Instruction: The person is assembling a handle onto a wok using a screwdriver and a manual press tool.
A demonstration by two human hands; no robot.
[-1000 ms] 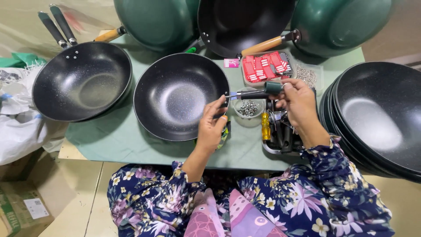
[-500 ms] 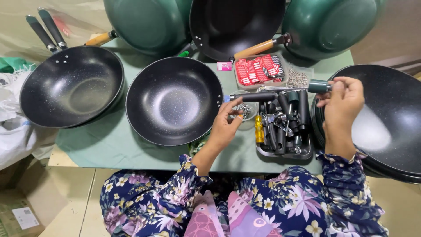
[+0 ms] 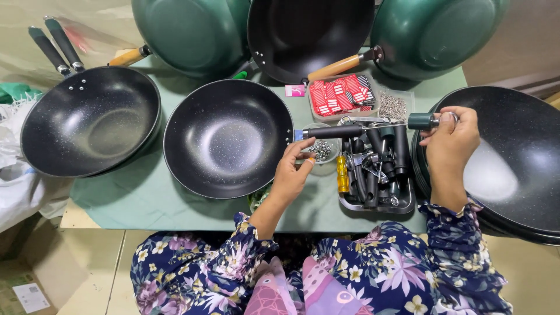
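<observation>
Covering most of the worktop, a pale green cloth ends at the near edge just above the person's lap, with bare green showing only in a strip along that edge and between the pans. Three large dark green pans lean on edge along the far side and close off that edge. A speckled black wok with two dark handles sits at the left edge, and a stack of black pans overhangs the right edge. Between them a handleless black speckled wok lies flat in the middle, its right rim close to the handle's near end. To its right, a grey tray of black handles and a yellow-handled screwdriver fills the room in front of the person, with a clear box of red tags beyond it. A long black pan handle with a dark green end cap is held level above the tray. The right hand has its fingers closed around the capped end. The left hand hovers under the other end, fingers loosely curled over a small clear cup of screws; whether it grips anything cannot be told.
</observation>
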